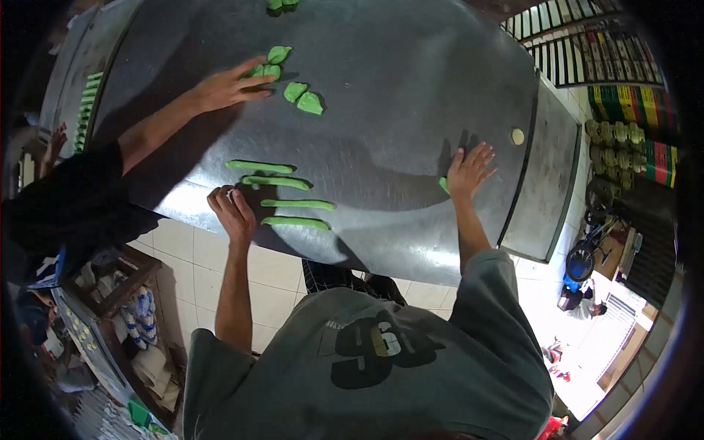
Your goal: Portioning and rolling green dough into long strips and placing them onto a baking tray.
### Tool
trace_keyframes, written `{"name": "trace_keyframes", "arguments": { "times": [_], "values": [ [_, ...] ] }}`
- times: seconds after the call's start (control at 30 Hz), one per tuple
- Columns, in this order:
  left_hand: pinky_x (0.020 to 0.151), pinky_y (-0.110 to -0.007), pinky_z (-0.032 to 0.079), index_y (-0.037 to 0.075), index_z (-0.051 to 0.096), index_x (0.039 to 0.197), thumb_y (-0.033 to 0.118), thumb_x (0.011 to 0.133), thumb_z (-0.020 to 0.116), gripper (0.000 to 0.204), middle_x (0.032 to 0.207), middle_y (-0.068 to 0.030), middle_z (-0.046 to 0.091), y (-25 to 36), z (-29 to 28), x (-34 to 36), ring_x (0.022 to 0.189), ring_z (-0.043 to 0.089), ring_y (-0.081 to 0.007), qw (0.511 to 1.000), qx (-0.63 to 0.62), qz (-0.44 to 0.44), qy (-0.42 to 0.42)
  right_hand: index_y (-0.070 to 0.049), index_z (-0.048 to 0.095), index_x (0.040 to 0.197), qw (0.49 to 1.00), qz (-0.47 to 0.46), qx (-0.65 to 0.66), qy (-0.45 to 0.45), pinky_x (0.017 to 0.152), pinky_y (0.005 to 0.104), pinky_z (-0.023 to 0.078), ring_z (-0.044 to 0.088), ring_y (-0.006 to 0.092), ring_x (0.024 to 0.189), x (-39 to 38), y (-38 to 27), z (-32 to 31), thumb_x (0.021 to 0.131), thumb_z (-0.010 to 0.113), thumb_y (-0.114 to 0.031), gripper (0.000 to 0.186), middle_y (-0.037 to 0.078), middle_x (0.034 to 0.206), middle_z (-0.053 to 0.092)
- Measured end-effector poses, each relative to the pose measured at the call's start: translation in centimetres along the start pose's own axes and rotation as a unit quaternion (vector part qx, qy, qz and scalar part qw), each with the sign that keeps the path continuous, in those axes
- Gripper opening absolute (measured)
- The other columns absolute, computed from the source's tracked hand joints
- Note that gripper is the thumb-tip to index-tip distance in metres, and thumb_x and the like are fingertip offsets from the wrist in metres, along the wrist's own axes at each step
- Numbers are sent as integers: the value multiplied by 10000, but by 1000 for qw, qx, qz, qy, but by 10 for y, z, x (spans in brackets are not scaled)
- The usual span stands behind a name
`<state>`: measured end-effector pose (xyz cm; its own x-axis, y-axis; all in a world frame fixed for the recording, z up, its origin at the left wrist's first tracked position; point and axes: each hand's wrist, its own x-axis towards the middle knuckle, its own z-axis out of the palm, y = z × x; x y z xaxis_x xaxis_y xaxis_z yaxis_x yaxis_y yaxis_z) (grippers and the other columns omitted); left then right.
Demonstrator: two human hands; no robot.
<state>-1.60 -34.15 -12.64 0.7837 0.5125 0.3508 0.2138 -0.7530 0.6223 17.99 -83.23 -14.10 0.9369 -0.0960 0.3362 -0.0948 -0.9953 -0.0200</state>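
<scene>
My right hand lies flat on the dark metal table, its fingers stretched out. A bit of green dough shows at its left edge; the rest of that piece is hidden under the palm. My left hand is closed at the table's near edge, fingertips pinched together. A small pale spot shows between them, too small to name. Just right of it lie several green dough strips, roughly parallel. Farther off, a co-worker's hand touches a cluster of green dough lumps.
Two more green lumps lie beside the cluster. A pale round dough ball sits near the right edge. Left, a side surface holds a row of green pieces. A wooden shelf unit stands lower left, a bicycle at right.
</scene>
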Motion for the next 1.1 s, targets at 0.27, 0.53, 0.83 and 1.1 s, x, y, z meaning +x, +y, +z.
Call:
{"name": "trace_keyframes", "arguments": {
  "times": [0.27,0.53,0.83,1.1],
  "values": [
    [1044,-465,397,2,548,1309,207,942,591,422,1323,-230,560,202,61,-122,1231,529,-398,888,-292,131,-331,23,163,1555,949,-104,142,-263,1184,621,70,61,525,1476,-214,-28,-106,979,457,-442,796,351,1581,106],
    [1208,-510,99,18,295,1534,401,1020,391,649,1614,-189,232,288,145,-200,1509,178,-307,913,-18,103,-395,-28,172,1571,922,-268,-178,-216,1190,602,25,35,371,1528,-216,48,-66,996,407,-395,722,199,1644,100],
    [1200,-505,162,53,355,1512,439,1020,404,627,1618,-141,240,263,139,-162,1496,204,-320,957,106,155,-222,-40,260,1553,959,-201,107,-170,1179,622,49,103,398,1513,-155,70,-76,1010,421,-402,673,212,1625,178],
    [983,-513,437,113,579,1255,271,943,585,350,1372,-145,487,240,87,-197,1193,518,-357,961,-38,74,-263,-55,620,1273,928,-148,302,-160,995,483,439,560,329,1153,-192,117,-124,844,755,-218,478,177,1290,594]
  ]
}}
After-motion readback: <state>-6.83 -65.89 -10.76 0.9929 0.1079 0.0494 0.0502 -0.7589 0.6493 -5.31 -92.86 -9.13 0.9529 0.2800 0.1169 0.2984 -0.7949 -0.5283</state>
